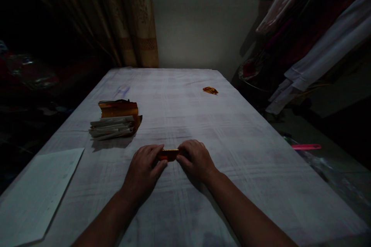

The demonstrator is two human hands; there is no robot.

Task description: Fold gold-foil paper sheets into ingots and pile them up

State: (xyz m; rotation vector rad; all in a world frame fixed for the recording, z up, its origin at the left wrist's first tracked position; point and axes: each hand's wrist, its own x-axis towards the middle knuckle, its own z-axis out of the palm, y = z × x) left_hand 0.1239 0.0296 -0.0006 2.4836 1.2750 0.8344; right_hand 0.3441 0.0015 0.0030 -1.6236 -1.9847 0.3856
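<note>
Fingers (159, 169): left hand (143, 166), right hand (197, 159) pinching gold strip (169, 155)
Strip: between hands, over table (174, 208); ends hidden
White sheet (40, 193): cut off left
Left-side clutter (31, 71): too dark to tell

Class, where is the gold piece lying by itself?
In the head view, the gold piece lies near the far right corner of the cloth-covered table, beyond the right hand.
</note>
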